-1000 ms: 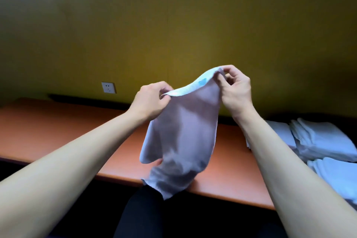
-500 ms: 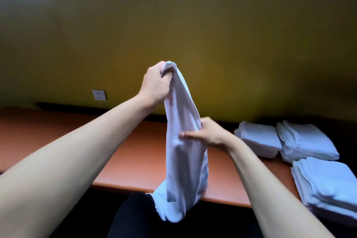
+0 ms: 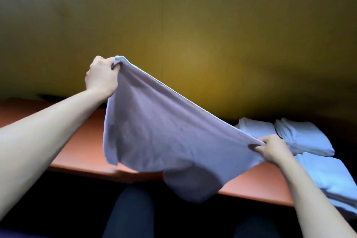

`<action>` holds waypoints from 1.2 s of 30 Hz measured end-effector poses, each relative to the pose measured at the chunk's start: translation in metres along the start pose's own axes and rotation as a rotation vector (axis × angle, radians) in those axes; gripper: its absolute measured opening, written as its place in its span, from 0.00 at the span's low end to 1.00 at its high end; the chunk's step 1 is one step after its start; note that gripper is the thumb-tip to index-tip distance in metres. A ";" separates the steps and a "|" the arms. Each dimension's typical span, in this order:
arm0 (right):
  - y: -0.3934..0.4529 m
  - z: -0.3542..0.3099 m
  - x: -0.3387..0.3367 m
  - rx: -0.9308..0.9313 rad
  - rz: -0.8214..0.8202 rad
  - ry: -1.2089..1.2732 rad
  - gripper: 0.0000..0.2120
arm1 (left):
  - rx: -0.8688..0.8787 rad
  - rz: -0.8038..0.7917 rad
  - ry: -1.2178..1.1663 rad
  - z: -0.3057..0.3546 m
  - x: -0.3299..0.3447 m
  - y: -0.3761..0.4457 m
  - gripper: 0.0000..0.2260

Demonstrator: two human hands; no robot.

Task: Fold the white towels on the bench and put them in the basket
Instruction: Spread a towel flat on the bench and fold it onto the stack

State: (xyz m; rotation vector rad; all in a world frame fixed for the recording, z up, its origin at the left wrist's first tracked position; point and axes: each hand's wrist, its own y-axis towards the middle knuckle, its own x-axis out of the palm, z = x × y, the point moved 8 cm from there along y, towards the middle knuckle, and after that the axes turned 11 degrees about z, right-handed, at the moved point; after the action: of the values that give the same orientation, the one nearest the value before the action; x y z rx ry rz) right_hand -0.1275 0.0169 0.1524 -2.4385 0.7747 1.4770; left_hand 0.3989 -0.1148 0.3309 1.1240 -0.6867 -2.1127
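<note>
Where half a second ago the towel (image 3: 164, 141) hung bunched in a narrow column from the raised left hand (image 3: 102, 75), with the right hand (image 3: 274, 149) only touching its middle, it is now drawn out into a wide sheet between the two hands. The left hand grips one corner, fingers curled round the cloth, high and to the left above the desk (image 3: 81, 141). The right hand has slid down to the opposite end and pinches it between thumb and curled fingers, low and to the right, just in front of the folded stacks (image 3: 301, 133). The top edge runs taut on a slant from upper left to lower right, while the lower part sags loose, past the near edge of the desk.

For the task, this reads as the towel opened and straightened, so the folding proper can begin; no fold looks made yet. Three stacks of white folded towels sit on the right of the desk, two farther and one nearer, which suggests much of the work is already done. No basket is in view, so where the towels will go cannot be told.
</note>
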 end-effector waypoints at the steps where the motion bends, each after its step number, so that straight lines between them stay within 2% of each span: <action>1: -0.004 -0.001 -0.010 -0.004 0.028 0.110 0.19 | -0.013 0.009 0.025 -0.009 -0.004 -0.002 0.13; 3: -0.016 -0.008 -0.031 -0.009 0.103 0.413 0.13 | -0.072 0.035 0.048 -0.029 -0.012 -0.007 0.13; 5: -0.027 -0.012 -0.045 0.076 0.164 0.733 0.06 | -0.170 0.054 0.013 -0.052 -0.017 -0.014 0.13; 8: -0.031 -0.013 -0.056 0.126 0.230 0.905 0.15 | -0.335 0.075 -0.060 -0.080 -0.025 -0.025 0.13; 10: -0.036 -0.026 -0.070 0.059 0.269 0.916 0.20 | -0.421 0.104 -0.100 -0.090 -0.031 -0.027 0.12; 13: -0.040 -0.054 -0.097 -0.049 0.384 0.965 0.17 | -0.485 0.167 -0.132 -0.097 -0.035 -0.023 0.11; 16: -0.030 -0.072 -0.105 -0.068 0.500 1.009 0.20 | -0.530 0.207 -0.234 -0.109 -0.022 -0.010 0.11; 18: -0.012 -0.081 -0.092 -0.048 0.503 1.054 0.22 | -0.545 0.212 -0.237 -0.113 -0.006 -0.002 0.10; 24: 0.069 -0.047 0.022 0.259 0.493 0.973 0.14 | -0.568 0.096 -0.134 -0.115 0.076 -0.014 0.09; 26: 0.087 -0.035 0.061 0.334 0.478 0.928 0.14 | -0.596 0.052 -0.101 -0.128 0.114 -0.023 0.09; 30: 0.122 -0.012 0.122 0.393 0.474 0.800 0.19 | -0.647 -0.041 -0.055 -0.154 0.193 -0.044 0.10; 36: 0.186 0.014 0.191 0.430 0.442 0.711 0.18 | -0.656 -0.113 0.022 -0.188 0.291 -0.057 0.12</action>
State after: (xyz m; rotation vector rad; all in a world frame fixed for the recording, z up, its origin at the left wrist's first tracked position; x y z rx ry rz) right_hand -0.1650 -0.1991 -0.0005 -2.5094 1.6453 0.3873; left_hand 0.4182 -0.3192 0.0465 0.8208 0.0989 -2.1693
